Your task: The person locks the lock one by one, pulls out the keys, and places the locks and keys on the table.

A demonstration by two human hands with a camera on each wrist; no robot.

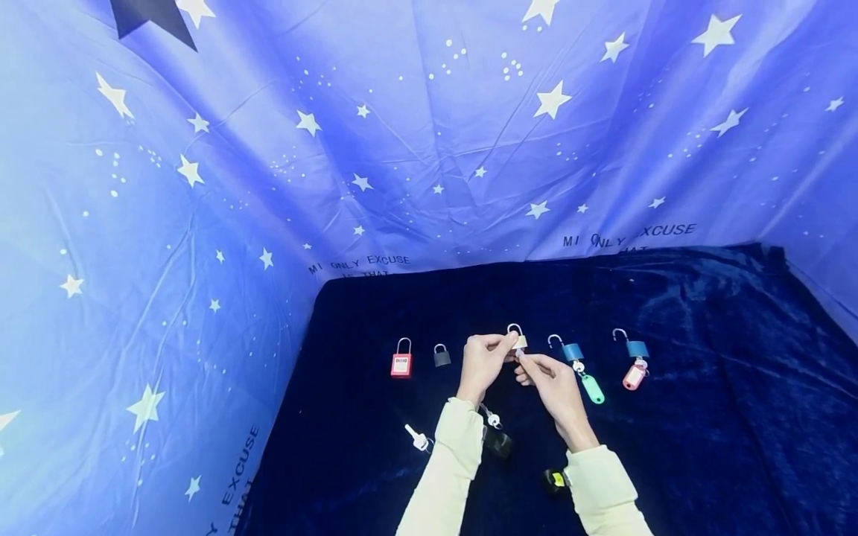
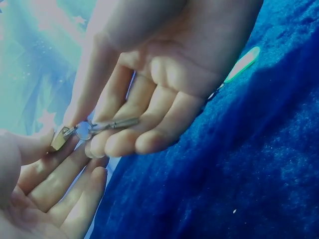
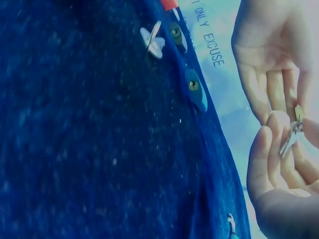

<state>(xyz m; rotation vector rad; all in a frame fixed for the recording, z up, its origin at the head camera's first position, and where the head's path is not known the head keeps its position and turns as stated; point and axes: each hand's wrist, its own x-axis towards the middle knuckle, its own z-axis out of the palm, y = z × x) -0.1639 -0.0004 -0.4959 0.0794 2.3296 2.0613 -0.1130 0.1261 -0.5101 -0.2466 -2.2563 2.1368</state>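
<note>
Near the middle of the dark blue cloth in the head view, my left hand (image 1: 484, 363) pinches a small brass padlock (image 1: 520, 343) between thumb and fingers, its shackle upward. Just below, my right hand (image 1: 553, 383) pinches a key at the lock's underside. In the left wrist view, the key's head meets the padlock (image 2: 61, 140), and a second key (image 2: 124, 122) on the same ring lies across the right hand's fingers. The keys (image 3: 289, 141) also show between both hands in the right wrist view. How far the key sits inside is hidden.
Left of the hands are a red padlock (image 1: 401, 365), a dark padlock (image 1: 441, 357) and a key (image 1: 417, 438). To the right lie open blue padlocks (image 1: 571, 352) (image 1: 637, 348) with green (image 1: 593, 388) and red (image 1: 633, 377) tags. Black-and-yellow item (image 1: 555, 480) lies by the right sleeve.
</note>
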